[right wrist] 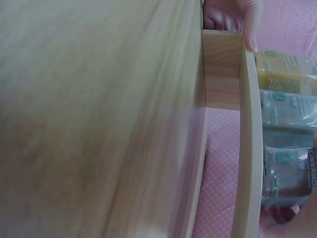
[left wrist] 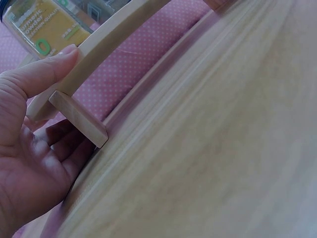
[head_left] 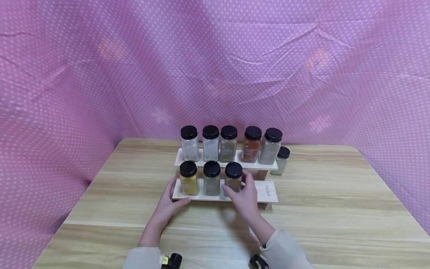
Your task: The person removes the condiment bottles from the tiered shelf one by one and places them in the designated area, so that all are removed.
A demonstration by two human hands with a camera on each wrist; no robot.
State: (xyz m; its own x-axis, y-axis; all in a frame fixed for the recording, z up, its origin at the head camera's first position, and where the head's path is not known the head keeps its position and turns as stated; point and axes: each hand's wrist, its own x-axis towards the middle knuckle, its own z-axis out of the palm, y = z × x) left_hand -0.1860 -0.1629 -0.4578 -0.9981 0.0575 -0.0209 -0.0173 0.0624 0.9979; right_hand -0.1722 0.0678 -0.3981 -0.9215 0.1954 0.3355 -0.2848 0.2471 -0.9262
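Note:
On the lower step of a pale wooden spice rack (head_left: 267, 190) stand three square glass jars with black lids. The yellow one at the left is a turmeric powder jar (head_left: 189, 185); beside it is a greenish-grey spice jar (head_left: 212, 185). My right hand (head_left: 248, 200) holds the third, a brownish spice jar (head_left: 233, 182), between thumb and fingers; its base looks to be on the step. With my left hand (head_left: 165, 207) I grip the rack's left end, thumb (left wrist: 49, 72) on the front edge and fingers around the end by the wooden leg (left wrist: 81, 119).
Several more black-lidded jars line the upper step (head_left: 177, 158), among them a red-brown spice jar (head_left: 251, 149). Behind the rack's right end, another jar (head_left: 281, 164) stands on the wooden table (head_left: 336, 209). Pink dotted cloth (head_left: 215, 67) hangs around the back and sides.

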